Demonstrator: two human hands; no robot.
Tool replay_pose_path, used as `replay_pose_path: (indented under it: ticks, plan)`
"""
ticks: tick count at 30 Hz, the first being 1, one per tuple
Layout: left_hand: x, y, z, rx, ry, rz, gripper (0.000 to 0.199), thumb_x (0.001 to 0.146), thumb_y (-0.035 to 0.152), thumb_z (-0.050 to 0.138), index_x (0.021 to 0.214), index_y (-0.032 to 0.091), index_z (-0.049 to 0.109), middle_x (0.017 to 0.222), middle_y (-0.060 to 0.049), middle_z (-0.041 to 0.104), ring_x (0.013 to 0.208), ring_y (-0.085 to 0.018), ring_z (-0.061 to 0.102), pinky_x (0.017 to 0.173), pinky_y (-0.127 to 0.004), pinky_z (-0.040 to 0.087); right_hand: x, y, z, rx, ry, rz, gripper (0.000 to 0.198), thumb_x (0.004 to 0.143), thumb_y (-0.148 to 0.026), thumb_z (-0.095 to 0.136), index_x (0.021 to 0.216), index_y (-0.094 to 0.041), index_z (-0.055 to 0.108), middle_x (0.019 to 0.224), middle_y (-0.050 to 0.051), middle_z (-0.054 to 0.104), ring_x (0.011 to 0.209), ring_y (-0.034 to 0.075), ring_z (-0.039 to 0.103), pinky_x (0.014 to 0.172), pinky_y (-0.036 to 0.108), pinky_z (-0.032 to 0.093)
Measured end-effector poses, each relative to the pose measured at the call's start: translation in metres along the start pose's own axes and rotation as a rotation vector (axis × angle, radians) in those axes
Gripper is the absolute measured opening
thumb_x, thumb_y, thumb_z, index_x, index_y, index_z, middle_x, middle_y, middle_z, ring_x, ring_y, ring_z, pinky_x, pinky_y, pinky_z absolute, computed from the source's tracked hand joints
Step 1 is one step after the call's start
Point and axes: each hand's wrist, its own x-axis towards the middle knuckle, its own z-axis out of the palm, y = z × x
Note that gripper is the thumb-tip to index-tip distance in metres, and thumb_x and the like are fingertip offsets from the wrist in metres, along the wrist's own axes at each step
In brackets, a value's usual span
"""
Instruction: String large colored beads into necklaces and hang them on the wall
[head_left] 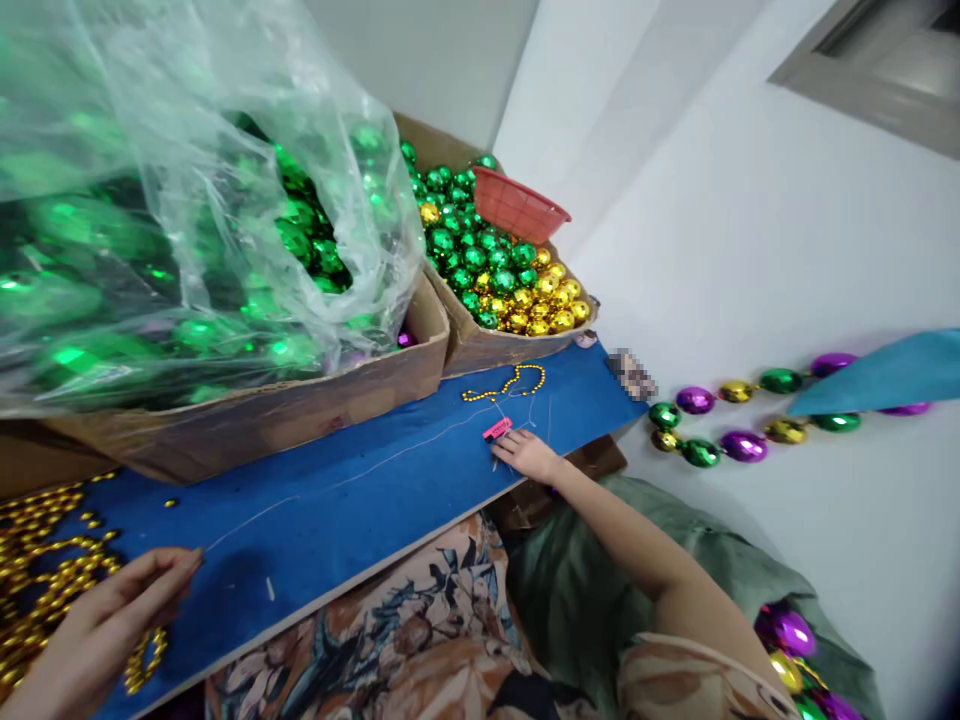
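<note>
My left hand [112,625] is at the lower left, with thumb and forefinger pinched on the end of a thin clear thread [300,497]. That thread runs across the blue tabletop [360,530] toward my right hand [531,456]. The right fingers are bent at a small pink and black object [496,430] with dark print; its exact kind is unclear. They appear to grip its near edge, though the fingertips are partly hidden. Just behind it lies a short string of small gold beads [517,380], with loose thread ends around it.
Gold bead strands [52,560] are heaped at the left. Behind stand a cardboard box [262,430] with plastic-covered green beads and another box [517,345] of green and gold beads, with a red basket [517,205]. A large bead garland [742,446] is at the right.
</note>
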Motion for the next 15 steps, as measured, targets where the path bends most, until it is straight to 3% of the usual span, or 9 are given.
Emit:
replay_pose_path:
  ticks: [3, 6, 10, 13, 15]
  plan:
    - [-0.010, 0.016, 0.004, -0.248, -0.030, -0.054, 0.055, 0.050, 0.070, 0.075, 0.077, 0.023, 0.064, 0.072, 0.003, 0.059, 0.066, -0.014, 0.052, 0.056, -0.021, 0.045, 0.000, -0.004, 0.007, 0.004, 0.047, -0.044, 0.034, 0.097, -0.015, 0.038, 0.124, -0.020, 0.059, 0.123, 0.011, 0.061, 0.114, 0.021, 0.053, 0.097, 0.038, 0.040]
    - [-0.017, 0.027, 0.009, -0.347, -0.058, -0.036, 0.051, 0.056, 0.062, 0.077, 0.075, 0.018, 0.061, 0.064, 0.004, 0.053, 0.057, -0.010, 0.045, 0.050, -0.018, 0.037, 0.013, -0.019, 0.004, 0.018, 0.099, -0.069, 0.034, 0.096, -0.014, 0.038, 0.119, -0.019, 0.062, 0.113, 0.012, 0.064, 0.109, 0.023, 0.056, 0.095, 0.038, 0.042]
    - [-0.019, 0.027, 0.012, -0.402, -0.095, 0.006, 0.044, 0.067, 0.057, 0.073, 0.074, 0.016, 0.058, 0.060, 0.004, 0.048, 0.053, -0.008, 0.039, 0.047, -0.018, 0.032, 0.042, -0.072, -0.020, 0.172, 0.157, -0.026, 0.038, 0.100, -0.023, 0.031, 0.133, -0.024, 0.051, 0.111, 0.009, 0.062, 0.091, 0.016, 0.063, 0.081, 0.026, 0.048]
    - [-0.022, 0.024, 0.011, -0.436, -0.103, 0.009, 0.041, 0.070, 0.054, 0.072, 0.075, 0.016, 0.057, 0.061, 0.004, 0.047, 0.054, -0.008, 0.040, 0.048, -0.017, 0.032, 0.068, -0.118, -0.048, 0.365, 0.187, -0.007, 0.039, 0.101, -0.036, 0.030, 0.136, -0.027, 0.046, 0.116, 0.007, 0.060, 0.097, 0.016, 0.062, 0.081, 0.024, 0.048]
    - [-0.024, 0.025, 0.011, -0.444, -0.109, 0.015, 0.040, 0.071, 0.053, 0.072, 0.075, 0.016, 0.057, 0.062, 0.004, 0.047, 0.054, -0.008, 0.039, 0.048, -0.018, 0.032, 0.086, -0.143, -0.064, 0.382, 0.172, -0.040, 0.041, 0.100, -0.045, 0.033, 0.135, -0.027, 0.045, 0.116, 0.007, 0.060, 0.102, 0.019, 0.061, 0.082, 0.026, 0.048]
